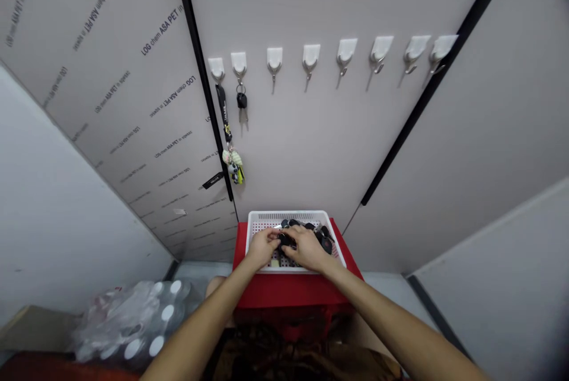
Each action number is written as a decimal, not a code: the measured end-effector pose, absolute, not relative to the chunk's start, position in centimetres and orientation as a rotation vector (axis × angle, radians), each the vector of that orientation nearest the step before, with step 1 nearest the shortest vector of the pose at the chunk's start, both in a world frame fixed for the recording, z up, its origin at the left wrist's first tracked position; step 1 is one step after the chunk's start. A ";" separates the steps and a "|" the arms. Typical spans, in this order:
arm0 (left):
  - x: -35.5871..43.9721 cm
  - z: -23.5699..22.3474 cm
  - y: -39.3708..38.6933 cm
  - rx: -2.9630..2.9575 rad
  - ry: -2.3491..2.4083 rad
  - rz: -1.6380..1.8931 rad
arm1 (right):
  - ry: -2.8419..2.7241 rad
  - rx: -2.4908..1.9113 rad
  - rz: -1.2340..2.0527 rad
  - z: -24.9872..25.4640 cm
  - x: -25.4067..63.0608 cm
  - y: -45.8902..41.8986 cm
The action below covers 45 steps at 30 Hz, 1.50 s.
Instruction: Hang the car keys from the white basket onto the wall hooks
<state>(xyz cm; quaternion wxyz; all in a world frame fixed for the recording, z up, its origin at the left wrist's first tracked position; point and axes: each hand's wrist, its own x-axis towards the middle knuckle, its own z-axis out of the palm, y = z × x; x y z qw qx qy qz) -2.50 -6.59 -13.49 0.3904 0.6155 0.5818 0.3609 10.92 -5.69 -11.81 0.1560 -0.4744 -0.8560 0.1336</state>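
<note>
A white perforated basket [267, 215] sits on a red stand [288, 292] against the wall. It holds several black car keys [323, 237]. Both my hands are down inside the basket. My left hand [263, 247] and my right hand [307, 248] meet over one black key fob [287, 240], with fingers curled onto it. Above, a row of white wall hooks [310, 56] runs across the panel. The two leftmost hooks carry things: a black lanyard with a charm bundle [233, 165] and a small black key [241, 100].
A shrink-wrapped pack of bottles with white caps [137, 322] lies on the floor at the lower left. Grey wall panels with black seams close in on both sides. Dark patterned fabric shows below the red stand.
</note>
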 end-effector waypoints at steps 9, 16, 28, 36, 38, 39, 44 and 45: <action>-2.6 -11.4 -6.5 1.445 1.316 1.114 | -2.168 -1.102 0.602 -11.1 10.4 -5.5; -3.4 -6.0 -4.8 1.584 1.218 1.159 | -1.975 -0.983 0.660 -6.3 9.8 -4.3; -3.4 4.7 -2.3 1.576 0.869 1.638 | -1.675 -0.912 0.591 6.2 7.3 0.0; -3.4 9.8 0.7 1.392 1.048 1.853 | -1.477 -0.873 0.770 12.3 5.7 1.5; -3.5 11.0 1.6 1.431 1.166 1.864 | -1.455 -0.886 0.709 13.2 5.7 2.4; -3.5 11.6 2.1 1.463 1.229 1.861 | -1.448 -0.906 0.671 13.5 5.7 2.9; -3.3 12.8 3.4 1.557 1.530 1.845 | -1.442 -1.060 0.434 14.0 5.5 5.1; -3.2 12.8 3.6 1.552 1.563 1.838 | -1.450 -1.088 0.399 13.9 5.4 5.4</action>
